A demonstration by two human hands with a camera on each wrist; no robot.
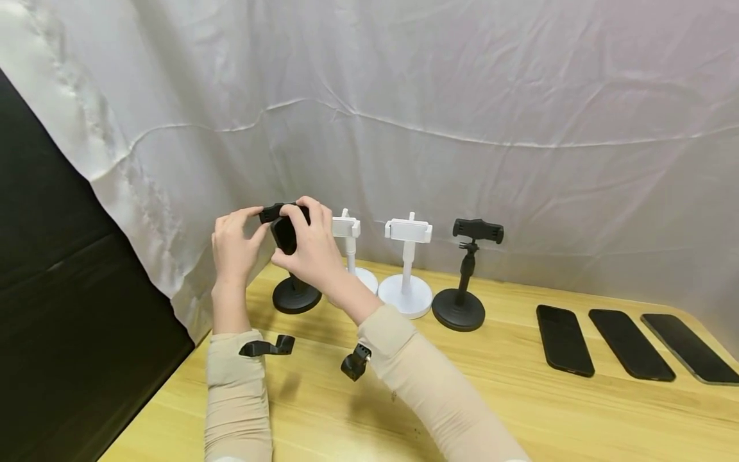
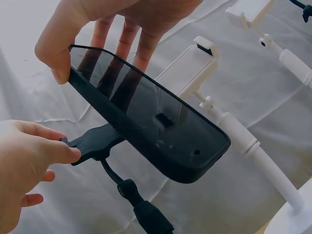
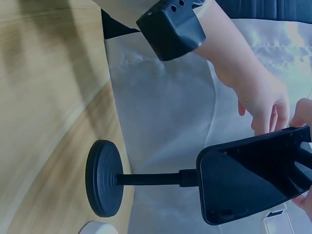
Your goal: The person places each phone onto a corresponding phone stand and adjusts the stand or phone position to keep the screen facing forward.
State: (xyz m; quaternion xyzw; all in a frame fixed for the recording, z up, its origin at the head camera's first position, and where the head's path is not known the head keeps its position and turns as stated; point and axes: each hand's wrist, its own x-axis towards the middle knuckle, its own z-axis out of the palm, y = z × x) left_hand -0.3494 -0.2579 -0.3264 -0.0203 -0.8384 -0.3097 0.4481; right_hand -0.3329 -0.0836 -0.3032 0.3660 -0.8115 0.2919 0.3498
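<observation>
A silver-grey, creased satin curtain (image 1: 491,77) hangs behind a light wood-grain table (image 1: 491,417); a smooth black sheet (image 1: 69,269) borders the left. Along the back of the table stand a black round-based phone stand (image 1: 296,298) at the left, two white plastic phone stands (image 1: 407,296), the left one partly hidden by an arm, and a second black phone stand (image 1: 458,311). Three dark rectangular phones (image 1: 564,340) lie side by side at the right.

The glossy black phone (image 2: 146,114) is between the two hands, raised and tilted at the leftmost stand's head. The right hand (image 1: 314,247) is spread wide around it, gripping its edges with thumb and fingers. The left hand (image 1: 233,247) is nearly closed, thumb and forefinger pinching the end of the small black plastic clamp (image 2: 95,141). Whether the phone sits in the clamp, I cannot tell.
</observation>
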